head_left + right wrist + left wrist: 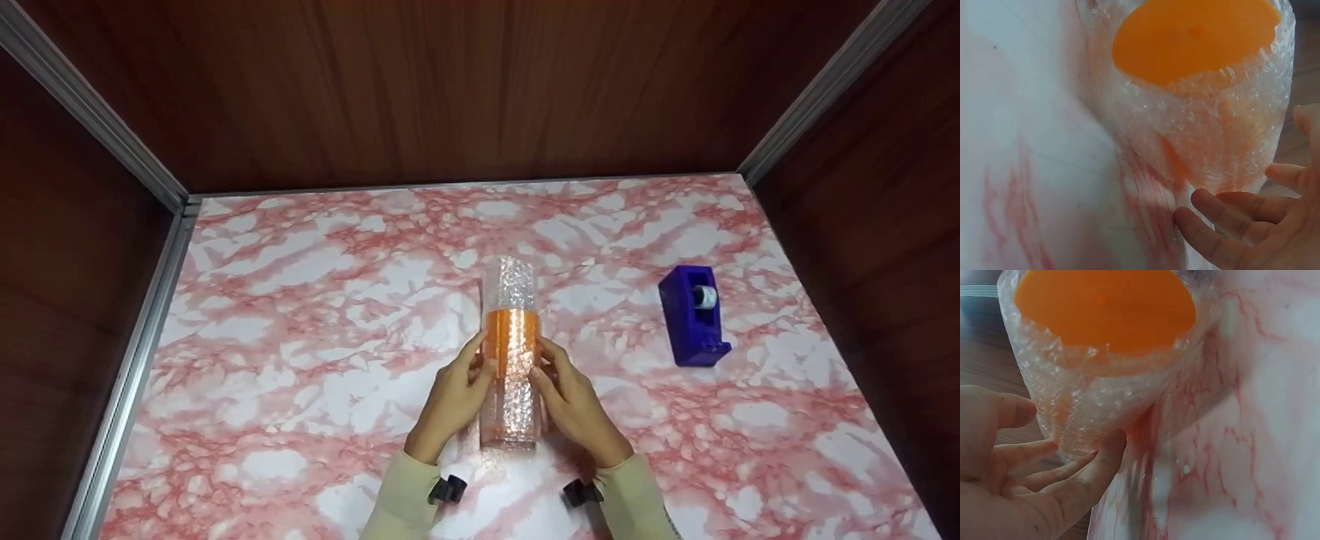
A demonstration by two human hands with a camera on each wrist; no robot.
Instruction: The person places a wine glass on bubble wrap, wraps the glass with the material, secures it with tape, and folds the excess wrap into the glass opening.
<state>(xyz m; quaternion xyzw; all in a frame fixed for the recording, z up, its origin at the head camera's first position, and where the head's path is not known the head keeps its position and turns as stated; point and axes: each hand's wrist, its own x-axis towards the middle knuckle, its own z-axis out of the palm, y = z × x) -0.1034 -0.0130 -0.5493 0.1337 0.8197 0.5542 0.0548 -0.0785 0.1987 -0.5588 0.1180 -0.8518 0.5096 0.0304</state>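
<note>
An orange cylinder (pixel 513 334) lies lengthwise on the table, rolled in clear bubble wrap (pixel 516 283) that extends past it at both ends. The left hand (pixel 454 394) holds the roll's left side, thumb towards the top and fingers along the side. On the opposite side, the right hand (pixel 579 401) holds it in a mirrored way. Both wrist views show the cylinder's flat round orange end (pixel 1106 312) inside the open end of the wrap, with fingertips against the wrap's outside. The wrap's loose edge cannot be made out.
A blue-purple tape dispenser (pixel 686 322) with a small roll of tape stands to the right. The table (pixel 300 360) has a red and white marbled top. Dark wooden panels (pixel 465 90) with metal edge rails enclose its back and sides.
</note>
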